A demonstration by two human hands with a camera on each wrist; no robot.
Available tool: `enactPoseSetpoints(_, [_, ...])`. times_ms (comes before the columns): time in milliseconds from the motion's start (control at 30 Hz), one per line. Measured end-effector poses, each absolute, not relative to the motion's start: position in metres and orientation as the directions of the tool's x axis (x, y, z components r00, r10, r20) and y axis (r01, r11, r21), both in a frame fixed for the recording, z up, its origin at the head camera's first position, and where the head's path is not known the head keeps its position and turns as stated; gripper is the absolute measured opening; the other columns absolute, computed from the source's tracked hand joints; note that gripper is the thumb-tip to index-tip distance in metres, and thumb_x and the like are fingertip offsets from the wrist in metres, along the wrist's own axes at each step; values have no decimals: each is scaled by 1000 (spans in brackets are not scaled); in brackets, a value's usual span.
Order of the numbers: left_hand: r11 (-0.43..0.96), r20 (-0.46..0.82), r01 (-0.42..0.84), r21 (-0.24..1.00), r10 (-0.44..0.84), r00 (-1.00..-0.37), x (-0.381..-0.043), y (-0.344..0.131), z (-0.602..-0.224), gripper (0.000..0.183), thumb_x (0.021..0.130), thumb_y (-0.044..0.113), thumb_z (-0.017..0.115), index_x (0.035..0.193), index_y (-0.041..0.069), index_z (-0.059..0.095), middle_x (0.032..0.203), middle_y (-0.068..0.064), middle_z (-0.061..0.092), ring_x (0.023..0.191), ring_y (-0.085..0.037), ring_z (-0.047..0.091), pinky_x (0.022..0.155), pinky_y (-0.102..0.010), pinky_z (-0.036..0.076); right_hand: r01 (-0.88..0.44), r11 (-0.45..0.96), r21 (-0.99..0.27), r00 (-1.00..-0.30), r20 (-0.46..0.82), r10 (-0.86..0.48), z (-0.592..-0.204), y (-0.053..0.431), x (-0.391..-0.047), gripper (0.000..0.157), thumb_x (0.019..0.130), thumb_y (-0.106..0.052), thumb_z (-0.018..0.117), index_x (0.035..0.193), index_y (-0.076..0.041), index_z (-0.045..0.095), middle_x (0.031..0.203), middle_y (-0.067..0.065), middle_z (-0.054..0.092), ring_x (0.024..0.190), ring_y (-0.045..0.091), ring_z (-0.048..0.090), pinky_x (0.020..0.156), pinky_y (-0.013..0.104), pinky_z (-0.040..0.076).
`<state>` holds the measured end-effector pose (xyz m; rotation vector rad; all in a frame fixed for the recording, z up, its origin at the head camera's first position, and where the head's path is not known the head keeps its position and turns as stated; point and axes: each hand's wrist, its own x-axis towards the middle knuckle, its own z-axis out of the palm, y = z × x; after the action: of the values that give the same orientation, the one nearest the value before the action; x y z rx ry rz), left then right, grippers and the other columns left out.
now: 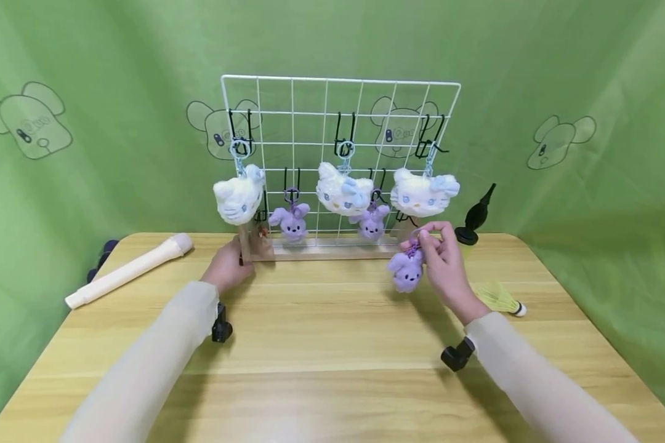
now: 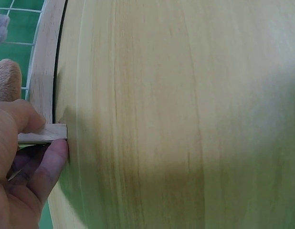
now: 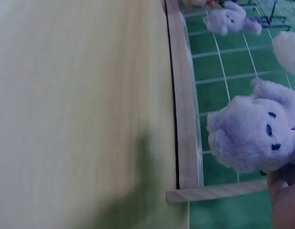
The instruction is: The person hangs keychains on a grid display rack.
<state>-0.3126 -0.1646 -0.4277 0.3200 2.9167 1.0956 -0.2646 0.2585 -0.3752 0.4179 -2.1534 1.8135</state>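
My left hand [image 1: 228, 263] pinches the left wooden foot [image 2: 47, 132] of a white wire grid rack [image 1: 310, 112]. With my right hand [image 1: 443, 261] I hold a purple plush bunny keychain [image 1: 407, 272] by its ring, in front of the rack's lower right. In the right wrist view, the bunny [image 3: 252, 131] fills the right side and my fingers show only in part below it. Two more purple bunnies [image 1: 292, 224] hang from lower black hooks. Above them hang three white plush cat-head keychains [image 1: 238, 195] on upper black hooks [image 1: 346, 132].
A cream-coloured tube [image 1: 128, 271] lies at the table's left. Behind my right hand stands a black-nozzled air blower [image 1: 476, 215], and a yellow shuttlecock [image 1: 499, 298] lies near my right wrist. Green cloth [image 1: 116, 154] hangs behind the wooden table [image 1: 310, 381].
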Motion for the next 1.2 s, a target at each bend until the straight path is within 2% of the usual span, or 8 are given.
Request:
enactPoseSetpoints(200, [734,72,197,650,199,-977,-313,-162,-429,62,86,0,63,142,-15,42,133,-36,60,125,-52,61,113,-61,51,-344,246,-906,-931,363,34,-372,265,-274,20,113,-22,42,120,-3,44,91,-15,76,91,0,75,74,17,62])
enactPoseSetpoints(300, [730,74,196,655,196,-978,-312,-162,-427,60,86,0,63,141,-14,43,132,-36,61,125,-52,61,113,-61,50,-311,271,-911,-943,332,34,-374,266,-278,17,113,-23,42,119,-8,45,92,-16,75,93,-1,73,75,15,61])
enactPoseSetpoints(533, [723,69,189,665,193,-979,-311,-161,-424,62,86,-1,64,143,-13,42,134,-36,60,125,-52,61,112,-60,51,-299,284,-911,-947,321,33,-375,265,-285,17,113,-21,41,121,-6,44,95,-16,74,94,-4,72,84,12,60])
enactPoseSetpoints(633, [719,69,184,670,186,-980,-310,-161,-425,60,87,-1,64,143,-13,42,133,-35,60,124,-51,62,111,-60,52,-287,294,-912,-950,310,33,-375,264,-288,20,113,-20,42,123,-2,44,99,-12,76,95,-3,73,86,12,60])
enactPoseSetpoints(767, [722,68,180,668,181,-981,-310,-162,-425,55,88,-1,64,139,-13,46,129,-34,62,121,-50,63,110,-60,53,-286,312,-906,-949,313,39,-375,264,-290,23,112,-19,44,124,1,44,101,-5,79,98,6,76,88,12,59])
enactPoseSetpoints(900, [725,58,170,667,178,-982,-310,-164,-425,53,89,0,63,137,-13,47,126,-34,63,117,-48,64,108,-59,54,-280,327,-903,-950,309,38,-376,264,-294,26,112,-19,46,126,3,45,98,-5,78,97,7,77,87,12,59])
enactPoseSetpoints(1133, [738,55,167,654,174,-983,-310,-162,-425,51,89,1,63,136,-12,48,124,-33,64,114,-46,66,108,-59,54,-274,352,-895,-948,312,56,-378,265,-297,28,111,-17,47,124,7,47,104,11,78,87,-6,72,79,12,59])
enactPoseSetpoints(1200, [734,53,165,659,173,-983,-311,-162,-426,51,89,0,63,136,-12,49,125,-33,64,115,-46,65,108,-59,54,-269,368,-890,-949,311,59,-379,266,-298,29,111,-18,47,125,8,47,102,8,79,86,-7,71,75,12,58])
